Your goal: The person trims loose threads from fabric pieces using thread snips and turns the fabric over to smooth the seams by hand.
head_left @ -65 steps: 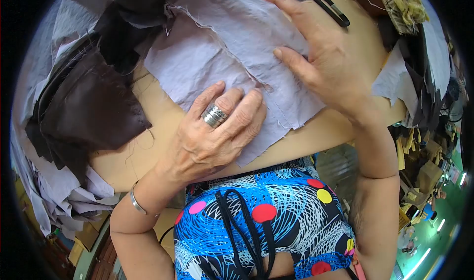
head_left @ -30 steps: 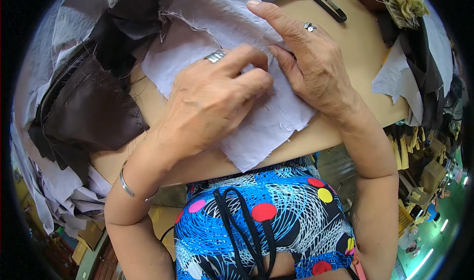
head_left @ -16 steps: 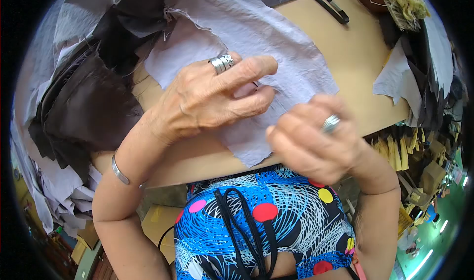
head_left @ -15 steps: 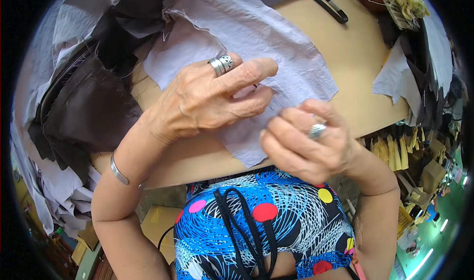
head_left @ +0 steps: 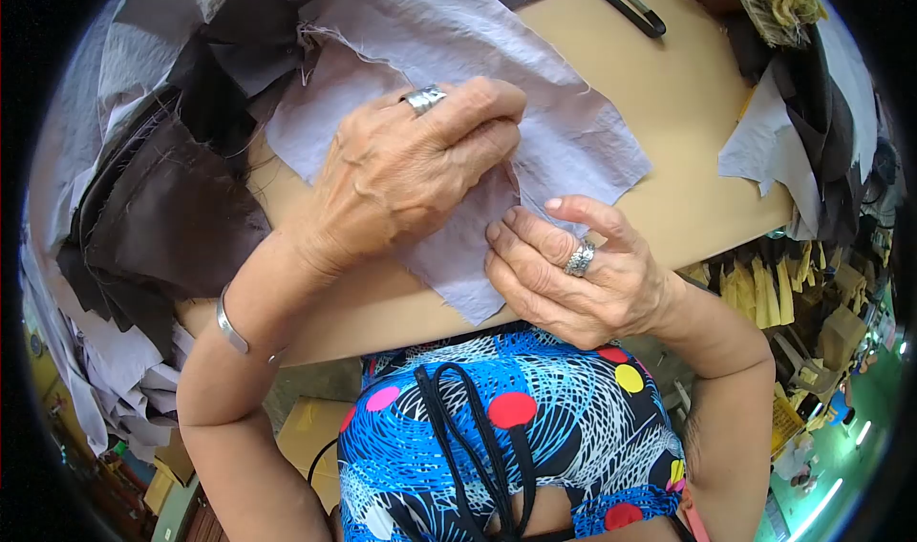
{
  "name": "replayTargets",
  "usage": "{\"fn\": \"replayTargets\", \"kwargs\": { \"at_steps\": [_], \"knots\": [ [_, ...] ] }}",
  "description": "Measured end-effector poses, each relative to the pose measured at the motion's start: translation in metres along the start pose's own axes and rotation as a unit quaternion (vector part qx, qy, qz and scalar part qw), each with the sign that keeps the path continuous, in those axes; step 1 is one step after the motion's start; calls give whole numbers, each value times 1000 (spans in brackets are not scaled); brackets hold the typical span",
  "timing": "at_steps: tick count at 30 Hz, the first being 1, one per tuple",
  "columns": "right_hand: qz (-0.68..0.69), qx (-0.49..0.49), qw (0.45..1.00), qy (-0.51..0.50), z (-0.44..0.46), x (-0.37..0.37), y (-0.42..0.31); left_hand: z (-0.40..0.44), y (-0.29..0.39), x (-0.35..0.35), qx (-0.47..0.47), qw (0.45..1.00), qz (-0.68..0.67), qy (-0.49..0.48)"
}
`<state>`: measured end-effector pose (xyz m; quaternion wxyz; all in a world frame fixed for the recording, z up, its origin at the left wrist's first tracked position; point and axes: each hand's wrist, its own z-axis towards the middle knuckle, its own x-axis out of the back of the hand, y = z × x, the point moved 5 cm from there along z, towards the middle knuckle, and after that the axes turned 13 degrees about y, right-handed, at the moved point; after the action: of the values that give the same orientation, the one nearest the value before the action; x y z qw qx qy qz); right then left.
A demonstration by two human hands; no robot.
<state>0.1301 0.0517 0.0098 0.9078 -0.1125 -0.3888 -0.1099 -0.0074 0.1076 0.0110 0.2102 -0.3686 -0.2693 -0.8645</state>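
A lilac cloth [head_left: 573, 112] with frayed edges and a seam down its middle lies on the tan tabletop [head_left: 688, 112]. My left hand [head_left: 420, 160], with a wide silver ring, is closed in a pinch at the seam; its fingertips are partly hidden. Lower right, near the cloth's front edge, my right hand [head_left: 573, 265] has curled fingers on the cloth, its thumb raised beside them at a fold. A ring shows on this hand too. Between the hands the seam runs toward the front corner.
Dark brown cloth pieces [head_left: 172, 208] are heaped at the left, with more lilac cloth hanging below. A black tool [head_left: 626, 2] lies at the top. At the right are a lilac scrap [head_left: 769, 146], dark cloth and a bundle of yellowish fibres [head_left: 783, 7]. The table's front edge is near my body.
My right hand has come down from the cloth's upper right to its front edge, and its thumb has lifted from the fist. My left hand has moved up along the seam and its fingers have closed together.
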Motion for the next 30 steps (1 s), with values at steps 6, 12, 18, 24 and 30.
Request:
{"fn": "replayTargets", "kwargs": {
  "at_steps": [6, 12, 18, 24, 30],
  "knots": [
    [-3, -18, 999, 31, -3, -2, 0, -3, 4, 4, -44, 999, -14, -3],
    [-1, -11, 999, 35, -3, -2, 0, -5, 8, -4, -62, 998, -6, -8],
    [9, -17, 999, 38, -3, -3, 0, -13, 11, 3, -41, 999, 7, 24],
    [0, -154, 986, 70, 12, 20, 53, -33, 19, 14, -58, 996, 28, 54],
    [115, -476, 872, -20, 17, 2, 87, -19, 22, 13, 93, 995, 3, 26]
  ]
}}
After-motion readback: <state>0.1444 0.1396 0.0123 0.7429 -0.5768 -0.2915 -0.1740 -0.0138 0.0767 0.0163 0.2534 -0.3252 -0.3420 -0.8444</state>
